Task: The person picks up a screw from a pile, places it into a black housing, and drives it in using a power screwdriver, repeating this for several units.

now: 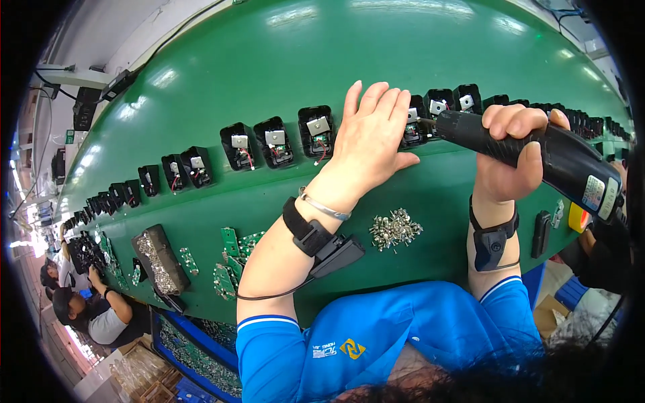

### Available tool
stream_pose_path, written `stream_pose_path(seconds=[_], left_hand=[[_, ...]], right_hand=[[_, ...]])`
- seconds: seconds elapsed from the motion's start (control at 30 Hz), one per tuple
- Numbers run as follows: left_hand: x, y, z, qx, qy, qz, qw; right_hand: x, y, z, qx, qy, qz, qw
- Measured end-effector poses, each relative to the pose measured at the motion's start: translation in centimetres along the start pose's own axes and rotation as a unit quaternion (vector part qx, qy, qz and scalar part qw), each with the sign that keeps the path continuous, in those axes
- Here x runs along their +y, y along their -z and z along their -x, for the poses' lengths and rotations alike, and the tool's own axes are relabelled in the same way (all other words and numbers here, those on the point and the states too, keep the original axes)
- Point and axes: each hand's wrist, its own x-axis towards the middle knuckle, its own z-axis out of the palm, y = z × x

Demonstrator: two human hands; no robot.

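My right hand (514, 151) is wrapped round a black electric screwdriver (561, 151), held nearly level. Its tip points left, at a black plastic housing (414, 133) with a metal plate inside; whether the bit touches a screw I cannot tell. Fingers stretched out, my left hand (373, 131) lies flat just left of that housing, and what is under the palm is hidden. Close by on its left stands another open black housing (317, 131) with a metal plate, a green board and thin wires. A pile of small silver screws (396, 230) lies on the green table (349, 47) between my forearms.
Similar housings (197, 166) stretch in a curved row to both sides. Green circuit boards (232, 258) lie left of my left forearm, near a dark tray of small metal parts (160, 258). Yellow tape (578, 217) sits at right. Other people (101, 316) work at the far left.
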Motion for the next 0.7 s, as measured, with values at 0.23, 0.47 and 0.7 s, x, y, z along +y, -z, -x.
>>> stream_pose_path(seconds=[0.23,0.47,0.7], left_hand=[[-1.1,-1.0,0.1,0.006,0.003,0.002,1.000],[-1.6,-1.2,0.5,0.006,0.000,0.001,1.000],[-1.6,-1.1,0.6,0.003,0.000,-0.014,1.000]], right_hand=[[1.7,-0.4,0.6,-0.002,-0.011,0.027,1.000],[2.4,-0.8,1.2,-0.013,-0.008,0.030,0.999],[2.9,-0.9,1.5,-0.013,-0.002,0.014,1.000]])
